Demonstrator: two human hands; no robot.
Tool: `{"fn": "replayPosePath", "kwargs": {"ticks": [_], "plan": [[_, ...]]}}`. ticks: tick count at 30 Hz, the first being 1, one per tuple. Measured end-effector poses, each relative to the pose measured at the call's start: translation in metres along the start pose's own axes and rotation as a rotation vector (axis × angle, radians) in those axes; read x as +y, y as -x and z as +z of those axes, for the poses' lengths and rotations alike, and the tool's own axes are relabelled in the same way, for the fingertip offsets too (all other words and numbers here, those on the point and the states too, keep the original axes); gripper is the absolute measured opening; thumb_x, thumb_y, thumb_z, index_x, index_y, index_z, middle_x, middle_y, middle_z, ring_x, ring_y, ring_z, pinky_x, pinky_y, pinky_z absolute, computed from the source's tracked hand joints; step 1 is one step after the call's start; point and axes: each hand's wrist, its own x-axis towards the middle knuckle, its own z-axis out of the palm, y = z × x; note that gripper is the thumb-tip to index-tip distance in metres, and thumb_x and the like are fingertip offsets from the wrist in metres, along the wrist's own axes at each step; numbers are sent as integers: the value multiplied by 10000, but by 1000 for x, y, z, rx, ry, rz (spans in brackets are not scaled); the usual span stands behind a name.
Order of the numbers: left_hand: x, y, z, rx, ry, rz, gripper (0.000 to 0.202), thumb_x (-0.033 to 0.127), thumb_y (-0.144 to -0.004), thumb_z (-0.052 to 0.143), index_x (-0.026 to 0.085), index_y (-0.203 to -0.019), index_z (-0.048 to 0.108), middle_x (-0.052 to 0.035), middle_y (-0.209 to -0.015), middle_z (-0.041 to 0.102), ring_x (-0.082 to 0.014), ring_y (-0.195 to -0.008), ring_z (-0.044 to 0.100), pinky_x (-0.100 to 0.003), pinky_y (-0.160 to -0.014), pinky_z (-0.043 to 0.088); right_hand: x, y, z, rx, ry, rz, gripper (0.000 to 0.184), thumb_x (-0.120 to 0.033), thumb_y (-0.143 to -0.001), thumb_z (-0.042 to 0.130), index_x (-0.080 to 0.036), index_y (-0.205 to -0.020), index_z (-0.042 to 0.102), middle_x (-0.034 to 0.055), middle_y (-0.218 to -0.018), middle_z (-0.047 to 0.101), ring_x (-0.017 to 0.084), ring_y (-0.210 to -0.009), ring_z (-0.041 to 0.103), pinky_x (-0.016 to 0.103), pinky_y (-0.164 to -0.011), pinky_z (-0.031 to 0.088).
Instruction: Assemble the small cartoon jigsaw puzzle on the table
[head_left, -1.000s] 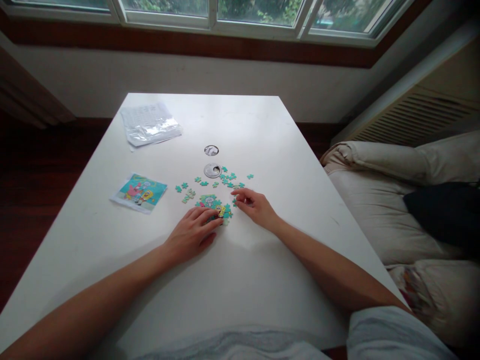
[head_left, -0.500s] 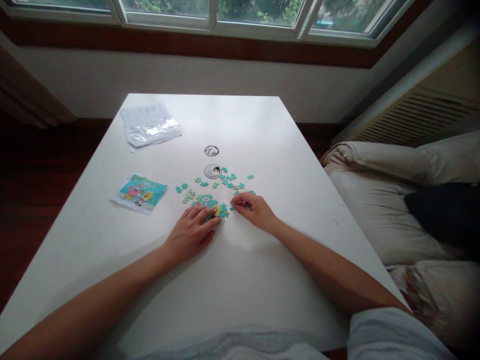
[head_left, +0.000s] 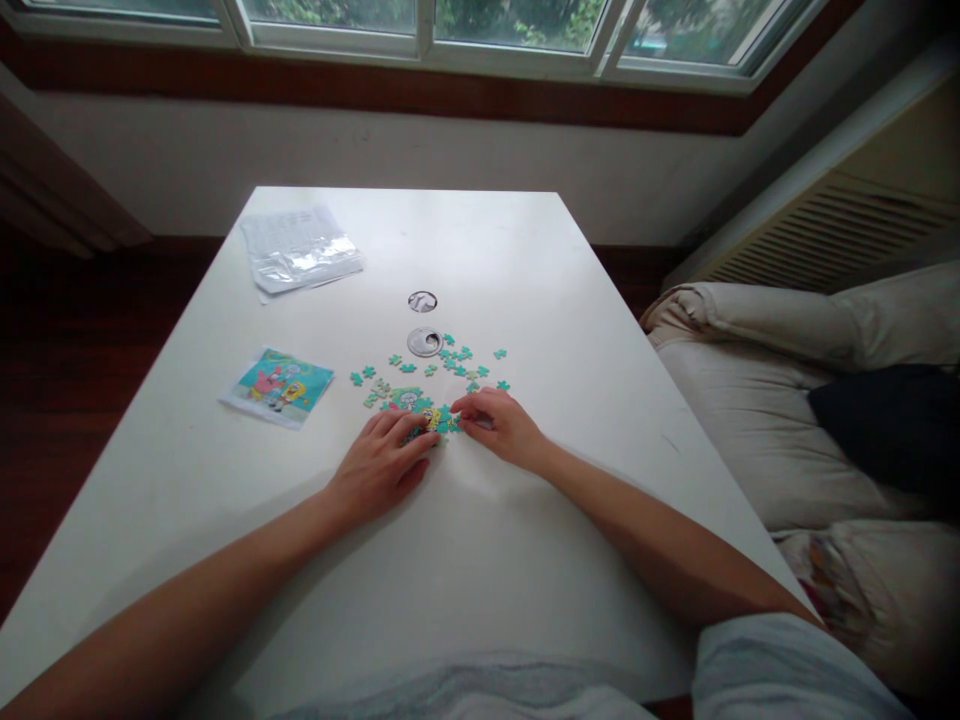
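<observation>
A partly joined cartoon jigsaw puzzle lies on the white table, its lower left covered by my left hand. That hand rests with its fingers stretched out over the joined pieces. At the puzzle's right edge, my right hand pinches a small puzzle piece, mostly hidden by the fingertips. Loose teal puzzle pieces are scattered behind the hands, and several more lie to the left of the puzzle.
On the left lies a picture card in a clear bag. Plastic bags with paper are at the table's far left corner. Two round grey discs sit behind the pieces. A cushioned sofa stands right of the table.
My right hand has moved slightly left, bringing its fingertips against the joined puzzle's right edge. My left hand has stayed almost in place.
</observation>
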Motion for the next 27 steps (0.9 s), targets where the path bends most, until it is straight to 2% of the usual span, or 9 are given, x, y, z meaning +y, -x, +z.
{"fn": "replayPosePath", "kwargs": {"ticks": [9,15,17,19,22,27], "plan": [[0,0,0,9,23,-10,361,226,-972,587,270,-1328,629,-99,-1355,610,-290,-1253,536,-528,-1114,441,-1,-2,2,13,96,-45,105,-170,-910,680,-229,-986,721,31,-830,699,201,-859,586,338,-815,435],[0,0,-1,-5,15,-11,358,240,-982,585,260,-1337,623,-100,-1365,603,-296,-1260,524,-530,-1124,432,-1,-1,-2,3,-25,45,60,-155,-850,674,-207,-846,644,-2,-795,627,154,-769,567,285,-731,437],[0,0,-1,-9,12,-9,363,234,-982,583,263,-1341,619,-100,-1368,600,-296,-1263,521,-531,-1126,430,0,0,-2,9,-86,93,51,-174,-856,661,-209,-860,624,-16,-780,604,137,-716,552,268,-682,434],[1,-1,-2,-8,14,-10,368,228,-979,585,271,-1343,617,-100,-1365,601,-293,-1263,523,-534,-1127,430,2,0,-2,21,-117,104,85,-185,-870,646,-216,-948,643,-17,-797,612,134,-703,560,266,-673,443],[1,-1,-2,-4,19,-13,370,233,-976,592,275,-1342,616,-99,-1358,606,-292,-1255,530,-538,-1122,435,3,0,-1,18,-41,24,198,-166,-886,627,-233,-1063,689,5,-846,658,156,-773,598,296,-749,459],[2,-1,-3,9,29,-10,368,231,-974,589,278,-1337,622,-97,-1354,610,-293,-1250,537,-531,-1110,449,2,-1,-1,-2,97,-73,168,-113,-887,619,-230,-973,704,24,-822,671,191,-823,574,330,-798,436]]}}
